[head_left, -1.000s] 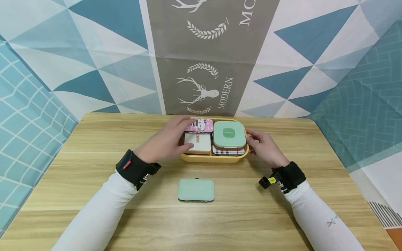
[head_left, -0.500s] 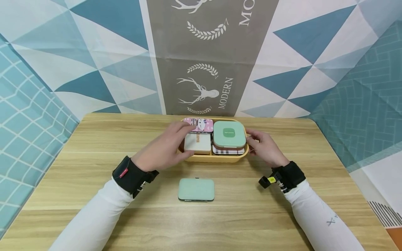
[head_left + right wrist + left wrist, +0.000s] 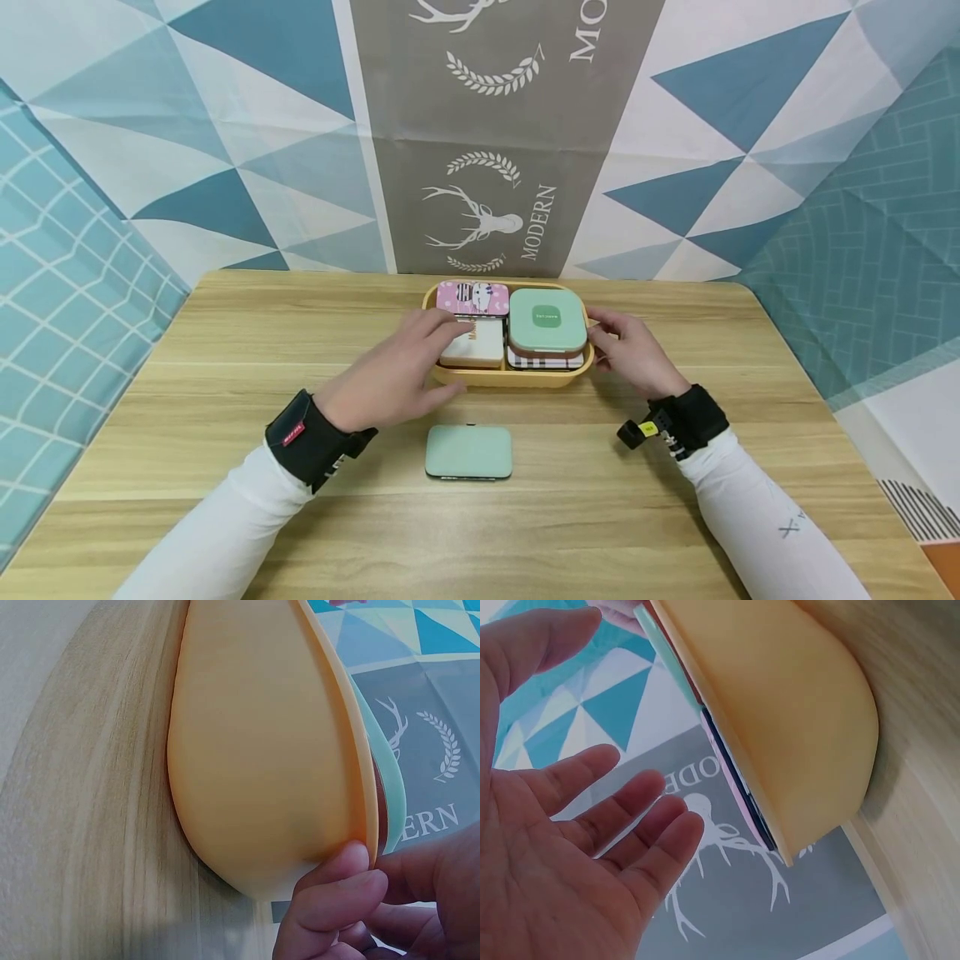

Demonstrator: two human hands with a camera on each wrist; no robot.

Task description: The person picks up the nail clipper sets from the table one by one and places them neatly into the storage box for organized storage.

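Observation:
A yellow storage basket [image 3: 517, 380] stands at the back of the table. Inside it lie a pink cat-patterned tin [image 3: 487, 298], a white box [image 3: 487, 347] with orange lettering, a plaid case [image 3: 543, 362] and, on top of that, a square mint-green case [image 3: 547, 321]. My right hand [image 3: 633, 354] grips the basket's right rim, thumb and fingers pinching it in the right wrist view. Over the basket's left front hovers my left hand [image 3: 393, 371], its fingers relaxed and holding nothing; the left wrist view shows them apart from the basket wall [image 3: 802, 712].
A flat mint-green tin [image 3: 468, 452] lies on the wooden table [image 3: 585, 517] in front of the basket, close to the left hand. Behind the table's back edge hangs a patterned cloth [image 3: 480, 125].
My left hand has drawn back toward me and down from the pink tin, uncovering it. My right hand stays at the basket's right rim.

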